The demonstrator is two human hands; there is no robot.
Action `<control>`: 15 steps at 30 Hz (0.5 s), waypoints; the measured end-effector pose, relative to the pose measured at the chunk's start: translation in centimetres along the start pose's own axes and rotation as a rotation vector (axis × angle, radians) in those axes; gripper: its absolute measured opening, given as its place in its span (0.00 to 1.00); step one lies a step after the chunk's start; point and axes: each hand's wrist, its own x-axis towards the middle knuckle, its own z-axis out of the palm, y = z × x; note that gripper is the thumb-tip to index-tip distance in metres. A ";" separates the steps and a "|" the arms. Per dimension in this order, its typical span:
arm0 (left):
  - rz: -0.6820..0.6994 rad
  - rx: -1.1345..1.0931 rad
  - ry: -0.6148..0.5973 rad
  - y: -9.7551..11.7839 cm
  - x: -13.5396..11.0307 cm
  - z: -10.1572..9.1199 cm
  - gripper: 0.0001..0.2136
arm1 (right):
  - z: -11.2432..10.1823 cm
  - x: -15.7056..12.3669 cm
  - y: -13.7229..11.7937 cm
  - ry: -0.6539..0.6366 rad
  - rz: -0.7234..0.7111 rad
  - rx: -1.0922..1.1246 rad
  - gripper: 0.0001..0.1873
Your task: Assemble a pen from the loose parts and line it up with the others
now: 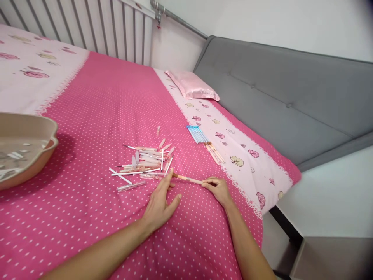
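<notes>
My left hand (160, 202) lies on the pink dotted bedsheet (101, 116), fingers stretched out, fingertips touching the near edge of a scattered pile of pen parts (145, 161). My right hand (217, 188) is closed in a pinch on one end of a peach-coloured pen (188, 179) that lies along the sheet, its other end by my left fingertips. A neat row of assembled blue and peach pens (205, 142) lies farther back to the right.
A beige basin (29, 155) with small white pieces in it sits at the left. A pink pillow (192, 85) lies by the grey padded headboard (276, 89). The bed's edge drops off at the right.
</notes>
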 end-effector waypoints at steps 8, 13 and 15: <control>-0.022 -0.048 -0.026 0.2 0.0 -0.1 0.37 | 0.1 0.0 0.1 0.049 0.057 0.059 0.11; -0.071 -0.074 -0.002 0.5 0.1 -0.1 0.38 | 0.0 0.4 1.1 0.275 0.107 0.143 0.16; -0.074 -0.053 -0.010 0.4 0.1 -0.1 0.37 | -0.2 1.0 1.8 0.437 0.111 0.177 0.20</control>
